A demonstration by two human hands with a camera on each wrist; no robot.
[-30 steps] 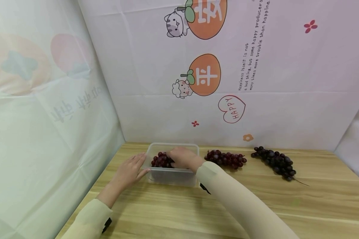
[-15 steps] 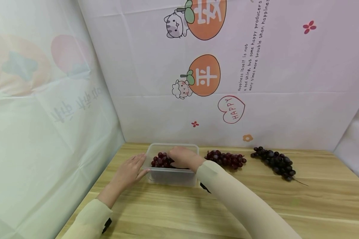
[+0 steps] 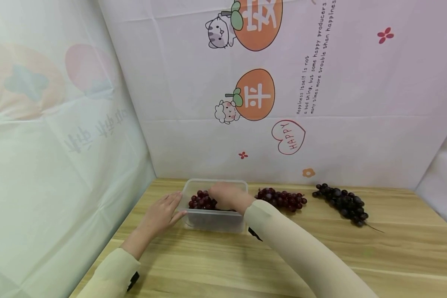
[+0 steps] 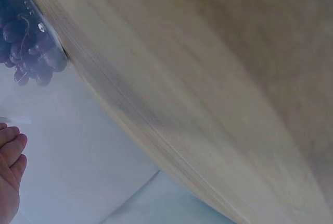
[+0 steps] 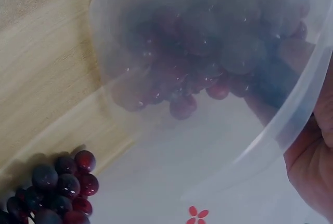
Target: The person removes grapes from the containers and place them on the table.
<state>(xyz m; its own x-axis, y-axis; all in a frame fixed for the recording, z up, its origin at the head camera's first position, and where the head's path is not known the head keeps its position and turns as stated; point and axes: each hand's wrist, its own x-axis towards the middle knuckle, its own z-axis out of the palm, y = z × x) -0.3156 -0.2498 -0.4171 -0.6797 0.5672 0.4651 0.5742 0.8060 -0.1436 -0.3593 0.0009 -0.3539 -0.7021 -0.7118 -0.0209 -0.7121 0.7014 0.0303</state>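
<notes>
A clear plastic container (image 3: 212, 223) stands on the table near the back wall, with a bunch of red grapes (image 3: 199, 201) inside. My right hand (image 3: 227, 196) reaches down into it and grips the grapes at their right end. The cloudy wall blurs those fingers and the grapes (image 5: 182, 67) in the right wrist view. Against the container's left side rests my left hand (image 3: 158, 213), fingers extended along the side and thumb at the front rim. Fingers of that left hand (image 4: 9, 156) show at the edge of the left wrist view, below the grapes (image 4: 28, 47).
Right of the container lies another bunch of red grapes (image 3: 281, 198). Farther right, a black bunch (image 3: 342, 203) trails a thin stem. A printed white cloth (image 3: 193, 140) hangs behind the wooden table (image 3: 208, 265), and white sheeting (image 3: 59, 174) covers the left side.
The right hand's fingers have shifted slightly among the grapes, and the thumb shows less than before. Left hand, container and the other bunches stay in place.
</notes>
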